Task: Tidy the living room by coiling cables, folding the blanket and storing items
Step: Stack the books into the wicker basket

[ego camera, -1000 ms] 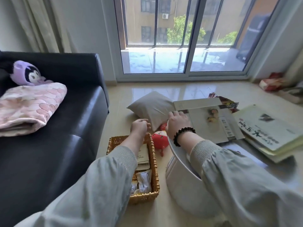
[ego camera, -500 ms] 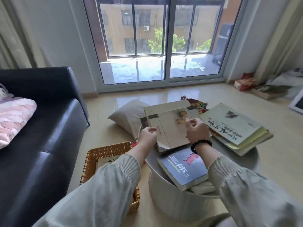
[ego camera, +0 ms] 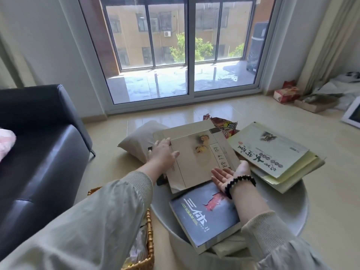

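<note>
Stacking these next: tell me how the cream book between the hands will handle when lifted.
The cream book looks a thin softcover with a curled corner, so it probably flexes and feels light. It lies atop a larger beige book, so a push may slide it.

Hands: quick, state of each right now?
Left hand: open, fingers resting flat on the cream book's left edge.
Right hand: open, palm up at that book's near right corner, holding nothing.

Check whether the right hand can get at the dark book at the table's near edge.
Probably yes: the right hand is open, palm up, just beyond the dark book, whose cover lies bare. Only its own wrist crosses one corner.
</note>
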### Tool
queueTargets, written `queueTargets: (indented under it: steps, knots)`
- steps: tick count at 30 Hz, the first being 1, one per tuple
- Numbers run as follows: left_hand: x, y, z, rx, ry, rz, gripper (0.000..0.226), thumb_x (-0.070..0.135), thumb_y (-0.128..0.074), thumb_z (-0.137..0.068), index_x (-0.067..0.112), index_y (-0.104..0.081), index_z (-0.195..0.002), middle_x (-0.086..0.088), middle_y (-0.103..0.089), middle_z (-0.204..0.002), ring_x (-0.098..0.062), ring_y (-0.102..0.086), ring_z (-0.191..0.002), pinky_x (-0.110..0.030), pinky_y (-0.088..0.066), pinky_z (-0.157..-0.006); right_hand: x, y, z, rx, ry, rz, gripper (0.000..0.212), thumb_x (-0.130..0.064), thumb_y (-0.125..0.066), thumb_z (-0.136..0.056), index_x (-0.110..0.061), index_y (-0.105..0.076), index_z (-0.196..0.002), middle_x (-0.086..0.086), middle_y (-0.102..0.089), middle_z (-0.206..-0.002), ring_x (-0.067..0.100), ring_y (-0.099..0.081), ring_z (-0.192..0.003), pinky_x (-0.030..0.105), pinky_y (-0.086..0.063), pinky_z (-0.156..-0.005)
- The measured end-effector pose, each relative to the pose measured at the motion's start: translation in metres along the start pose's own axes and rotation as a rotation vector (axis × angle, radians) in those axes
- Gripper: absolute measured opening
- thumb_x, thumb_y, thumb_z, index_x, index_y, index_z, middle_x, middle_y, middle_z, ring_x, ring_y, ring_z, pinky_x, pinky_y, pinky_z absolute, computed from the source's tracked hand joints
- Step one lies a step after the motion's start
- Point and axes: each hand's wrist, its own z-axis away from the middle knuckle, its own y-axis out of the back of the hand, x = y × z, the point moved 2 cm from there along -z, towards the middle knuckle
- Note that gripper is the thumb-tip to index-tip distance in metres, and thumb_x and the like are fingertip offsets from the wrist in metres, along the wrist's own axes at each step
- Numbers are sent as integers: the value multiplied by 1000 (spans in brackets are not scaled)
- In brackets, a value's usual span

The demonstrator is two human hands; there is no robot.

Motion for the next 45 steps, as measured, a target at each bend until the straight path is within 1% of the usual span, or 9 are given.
queueTargets:
  steps: [4,10,15,19,22,27,34,39,45]
  knots:
    - [11,1,-11,6,19,-311,68,40,-64,-89,16,-34,-145,-11,-32,-147,-30,-27,-139,-52,-26,-112,-3,1,-3,-23,-11,15,56,-54,-32,-93,-3,-39,-117,20,-57,-97,34,-59,-89,47,-44,-78]
    - [31,28,-9,-2,-68,-285,17,12,-48,-92,10,-54,-108,-8,-58,-110,-24,-52,-96,-32,-42,-74,-7,0,0,-85,-26,81,41,-41,-41,-95,-7,-42,-118,18,-55,-104,32,-56,-103,44,-42,-93]
    - [18,56,10,-28,-14,199,16,12,-58,-90,17,-61,-105,-7,-65,-103,-23,-61,-94,-31,-50,-73,-6,3,2,55,204,230,27,-31,-62,-87,-8,-55,-100,7,-56,-84,17,-54,-66,25,-46,-51]
    - [8,53,34,-58,71,675,15,4,-58,-89,18,-59,-91,-12,-68,-97,-31,-67,-94,-42,-57,-81,2,-1,8,-165,153,293,58,-47,-66,-81,-14,-48,-126,7,-54,-129,30,-55,-113,42,-49,-86]
    - [9,43,43,-13,88,771,16,5,-61,-88,20,-57,-84,-14,-69,-97,-33,-68,-95,-47,-56,-87,7,-12,34,-499,-22,178,40,-23,-62,-85,-10,-55,-122,14,-65,-116,32,-66,-99,41,-59,-70]
    - [-6,33,55,-351,142,1280,27,26,-54,-97,6,-59,-113,-15,-66,-101,-27,-67,-89,-31,-59,-66,-4,-9,37,-387,244,189,36,9,-49,-90,9,-43,-125,25,-62,-107,31,-69,-75,33,-57,-51]
    - [-28,0,46,-82,385,865,31,10,-52,-95,7,-52,-127,-13,-61,-114,-26,-58,-105,-36,-47,-82,-17,3,47,-416,158,-77,22,-7,-43,-98,10,-56,-91,19,-70,-73,24,-70,-60,27,-57,-51]
    - [-11,1,32,25,438,628,28,11,-58,-89,1,-57,-115,-14,-60,-108,-32,-58,-103,-36,-53,-88,-17,6,40,-377,165,-73,21,-7,-45,-97,10,-57,-93,20,-70,-77,25,-71,-63,31,-60,-60]
    - [-1,-2,16,-54,595,769,38,9,-54,-97,-2,-45,-132,-18,-54,-128,-31,-53,-120,-32,-43,-98,-24,10,33,-356,126,-63,21,-8,-45,-97,10,-57,-95,23,-66,-93,27,-71,-64,34,-60,-61]
